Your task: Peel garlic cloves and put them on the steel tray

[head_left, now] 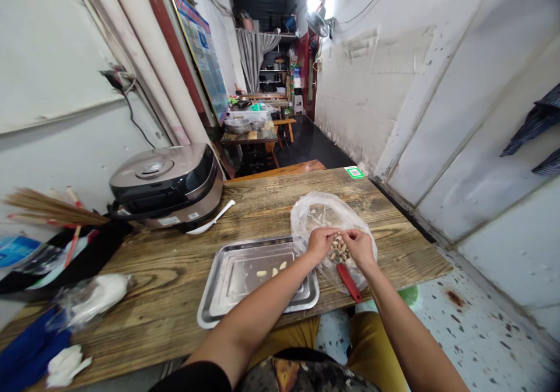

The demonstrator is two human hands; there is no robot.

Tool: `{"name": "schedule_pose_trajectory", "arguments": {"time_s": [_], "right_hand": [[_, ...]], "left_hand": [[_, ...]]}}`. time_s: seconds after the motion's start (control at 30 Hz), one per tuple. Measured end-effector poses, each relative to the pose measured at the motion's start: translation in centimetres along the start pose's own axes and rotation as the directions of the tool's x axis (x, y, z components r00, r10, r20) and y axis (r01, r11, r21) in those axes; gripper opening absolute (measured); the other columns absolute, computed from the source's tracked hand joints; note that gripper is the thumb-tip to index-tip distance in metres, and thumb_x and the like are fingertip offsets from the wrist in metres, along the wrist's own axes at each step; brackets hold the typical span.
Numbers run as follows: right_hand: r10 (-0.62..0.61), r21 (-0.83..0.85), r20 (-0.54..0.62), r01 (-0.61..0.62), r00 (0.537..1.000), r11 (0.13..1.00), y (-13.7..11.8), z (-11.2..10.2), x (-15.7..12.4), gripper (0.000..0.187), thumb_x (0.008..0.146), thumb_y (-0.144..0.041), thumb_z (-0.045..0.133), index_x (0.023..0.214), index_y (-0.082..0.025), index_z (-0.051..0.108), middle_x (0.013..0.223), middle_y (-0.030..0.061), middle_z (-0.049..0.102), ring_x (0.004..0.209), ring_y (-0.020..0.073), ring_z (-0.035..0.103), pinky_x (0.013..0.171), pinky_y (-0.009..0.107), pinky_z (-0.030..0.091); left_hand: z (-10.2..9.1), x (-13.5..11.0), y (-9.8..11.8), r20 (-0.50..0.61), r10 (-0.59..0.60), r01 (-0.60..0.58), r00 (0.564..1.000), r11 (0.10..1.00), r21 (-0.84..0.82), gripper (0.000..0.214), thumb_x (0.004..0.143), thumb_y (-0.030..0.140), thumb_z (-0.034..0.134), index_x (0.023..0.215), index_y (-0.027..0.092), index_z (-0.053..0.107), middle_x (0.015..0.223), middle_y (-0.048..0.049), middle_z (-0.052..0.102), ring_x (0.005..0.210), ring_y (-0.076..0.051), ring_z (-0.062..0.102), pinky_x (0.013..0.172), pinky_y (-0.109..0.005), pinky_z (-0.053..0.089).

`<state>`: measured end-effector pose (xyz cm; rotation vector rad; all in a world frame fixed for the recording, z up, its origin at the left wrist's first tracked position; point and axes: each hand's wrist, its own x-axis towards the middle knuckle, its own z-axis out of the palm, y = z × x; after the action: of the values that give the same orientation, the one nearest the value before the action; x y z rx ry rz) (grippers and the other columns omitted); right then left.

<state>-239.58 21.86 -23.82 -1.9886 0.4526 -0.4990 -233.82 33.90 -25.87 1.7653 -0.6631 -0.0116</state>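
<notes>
My left hand (pixel 321 242) and my right hand (pixel 359 246) meet over a clear plastic bag (pixel 321 212) on the wooden table (pixel 184 275). Both hands have their fingers pinched together on small brownish pieces (pixel 339 251) piled in the bag, possibly garlic cloves. A red-handled tool (pixel 349 282) lies under my right wrist, its blade hidden. Left of the bag sits a shallow steel tray (pixel 227 290) holding a few pale pieces (pixel 272 271).
A rice cooker (pixel 168 185) stands at the table's back left with a white spoon (pixel 213 221) beside it. Bamboo skewers (pixel 48 208), plastic bags and blue cloth (pixel 30 351) crowd the left end. A white wall runs along the right; a corridor with more tables lies ahead.
</notes>
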Motion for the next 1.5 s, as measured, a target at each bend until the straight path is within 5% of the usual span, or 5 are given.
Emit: {"name": "schedule_pose_trajectory", "arguments": {"time_s": [0.3, 0.57, 0.87, 1.17, 1.5], "right_hand": [[0.151, 0.413, 0.182, -0.215, 0.972, 0.885, -0.4, 0.5, 0.2, 0.032, 0.056, -0.047, 0.061, 0.057, -0.015, 0.057, 0.041, -0.0037, 0.046, 0.038, 0.0076, 0.035, 0.038, 0.021, 0.027], [0.149, 0.371, 0.153, -0.196, 0.977, 0.908, 0.1, 0.4, 0.2, 0.033, 0.055, -0.048, 0.061, 0.06, -0.016, 0.056, 0.043, -0.0035, 0.045, 0.038, 0.0081, 0.036, 0.039, 0.022, 0.031], [0.145, 0.075, 0.019, -0.146, 0.989, 0.986, 2.9, -0.1, 0.3, 0.03, 0.058, -0.043, 0.061, 0.045, -0.017, 0.054, 0.04, -0.0009, 0.048, 0.042, 0.0108, 0.041, 0.044, 0.023, 0.029], [-0.281, -0.088, 0.055, 0.285, 0.958, 0.954, 0.6, -0.9, 0.4, 0.03, 0.075, -0.039, 0.05, 0.077, -0.017, 0.069, 0.079, 0.0075, 0.067, 0.075, 0.0196, 0.058, 0.072, 0.03, 0.043], [-0.109, 0.033, 0.024, 0.108, 0.994, 0.994, 1.2, -0.2, 0.7, 0.029, 0.069, -0.039, 0.055, 0.073, -0.016, 0.071, 0.074, 0.0073, 0.071, 0.07, 0.0213, 0.063, 0.066, 0.029, 0.047]], "left_hand": [[0.3, 0.2, -0.4, 0.156, -0.238, 0.284, 0.959, 0.838, -0.466, 0.029, 0.073, 0.015, 0.06, 0.102, 0.014, 0.067, 0.092, -0.0052, 0.072, 0.069, -0.014, 0.066, 0.07, -0.028, 0.055], [0.3, 0.3, 0.4, 0.154, -0.297, 0.332, 0.942, 0.774, -0.54, 0.027, 0.072, 0.02, 0.065, 0.097, 0.012, 0.067, 0.076, -0.0036, 0.07, 0.065, -0.013, 0.064, 0.068, -0.027, 0.054], [-0.3, 0.1, 0.8, 0.196, -0.321, 0.37, 0.926, 0.679, -0.634, 0.019, 0.073, 0.02, 0.064, 0.089, 0.01, 0.066, 0.075, -0.0038, 0.068, 0.062, -0.009, 0.059, 0.064, -0.022, 0.049], [0.1, 0.1, 0.5, 0.103, -0.369, 0.373, 0.924, 0.804, -0.463, 0.016, 0.075, 0.015, 0.06, 0.088, 0.011, 0.07, 0.069, -0.0036, 0.069, 0.057, -0.011, 0.06, 0.06, -0.025, 0.052], [0.3, 0.1, 0.7, 0.027, -0.344, 0.329, 0.939, 0.869, -0.369, 0.013, 0.073, 0.01, 0.063, 0.082, 0.014, 0.072, 0.071, -0.0035, 0.071, 0.057, -0.013, 0.065, 0.059, -0.025, 0.053]]}}
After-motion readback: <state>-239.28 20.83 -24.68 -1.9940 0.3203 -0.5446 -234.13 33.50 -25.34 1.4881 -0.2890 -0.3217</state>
